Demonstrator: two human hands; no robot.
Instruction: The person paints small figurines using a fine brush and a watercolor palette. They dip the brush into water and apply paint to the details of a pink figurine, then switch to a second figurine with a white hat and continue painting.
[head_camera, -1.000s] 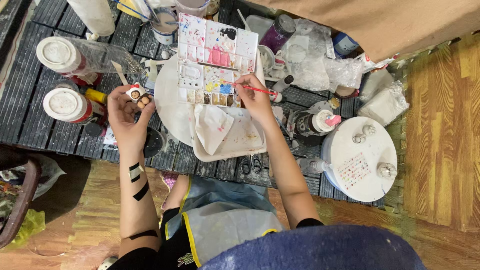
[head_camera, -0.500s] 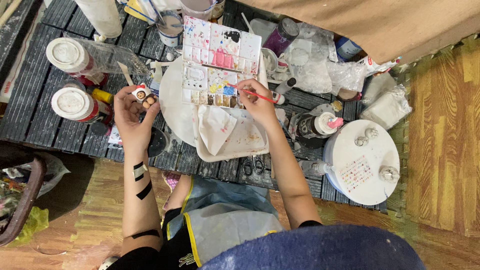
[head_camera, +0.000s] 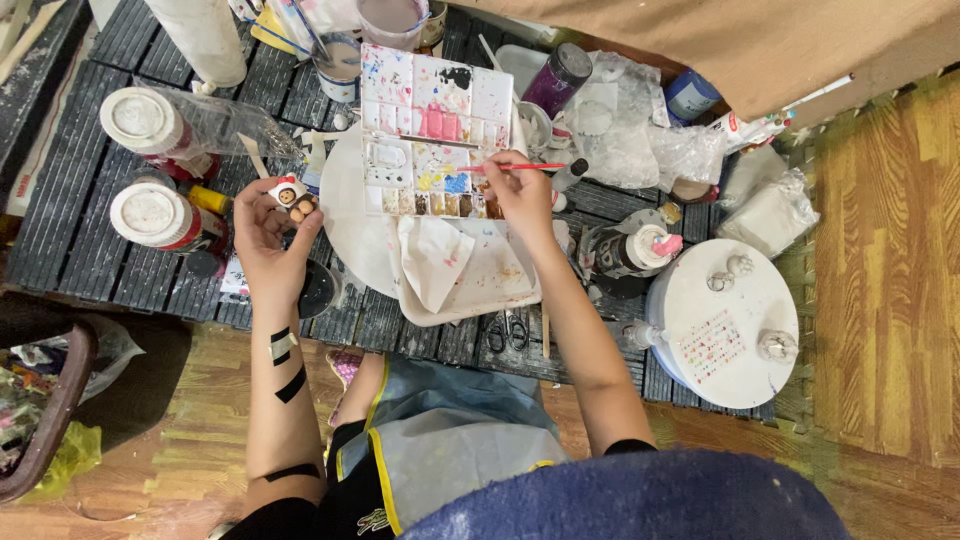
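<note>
The right hand (head_camera: 522, 190) has carried its red brush (head_camera: 515, 167) leftward onto the paint palette (head_camera: 430, 150) — loading colour, likely — while the left hand (head_camera: 268, 240) stays pinched on the small figurine (head_camera: 291, 196) (held up, waiting).

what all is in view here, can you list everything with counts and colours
paint palette: 1, white with coloured wells, table centre
paintbrush: 1, red handle, in right hand, tip over palette
small figurine: 1, white and brown, in left hand
cloth: 1, white, paint-stained, below palette
lidded jars: 2, white lids, table left
round board: 1, white, right of table
scissors: 1, dark, table front edge
apron: 1, grey, yellow trim, lap
left hand: holding figurine
right hand: holding paintbrush
</note>
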